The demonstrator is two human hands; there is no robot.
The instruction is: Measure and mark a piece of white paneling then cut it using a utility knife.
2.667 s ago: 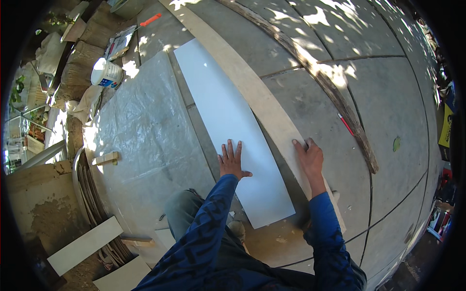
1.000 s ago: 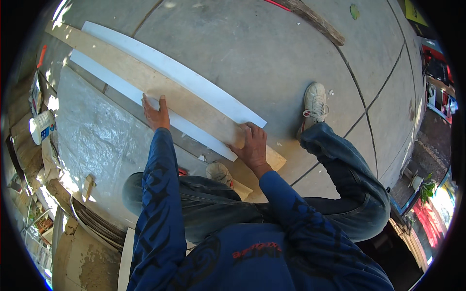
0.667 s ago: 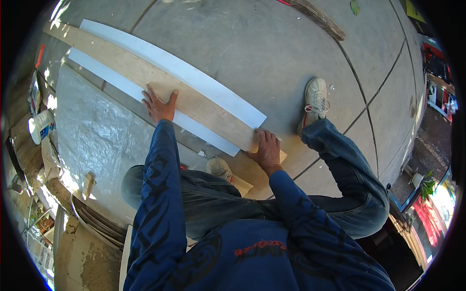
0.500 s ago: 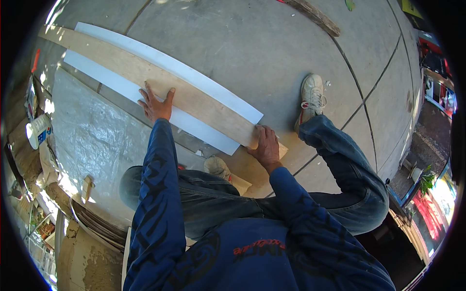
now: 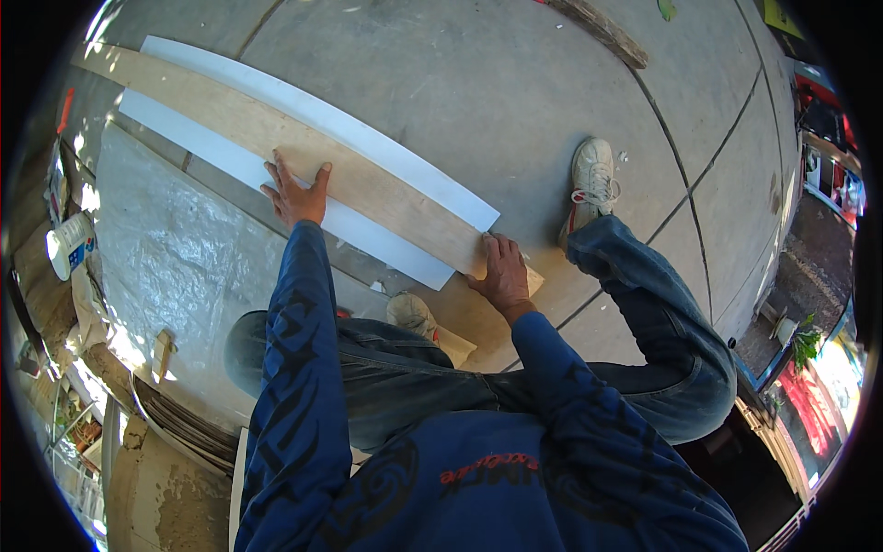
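Note:
A long, thin wooden board (image 5: pixel 386 200) lies lengthwise on a wider white panel (image 5: pixel 430 179), running from far left toward my right foot. The panel shows along both long sides of the wood. My left hand (image 5: pixel 299 195) rests open across the near edge of the board, fingers spread and thumb on the wood. At the board's right end, which reaches past the panel, my right hand (image 5: pixel 506 276) grips across its width. Its fingers bend over the far edge and its thumb is at the near one; the undersides of the fingers are hidden.
My shoes (image 5: pixel 593 175) stand on the jointed concrete floor (image 5: pixel 515 92). A clear plastic sheet (image 5: pixel 175 248) lies at left, beside a white tub (image 5: pixel 70 247) and a small wood offcut (image 5: pixel 163 354). A rough timber piece (image 5: pixel 600 29) lies at the far side.
The view shifts very slightly. Both hands stay in place on the wooden board, and the board and white panel keep their positions relative to each other.

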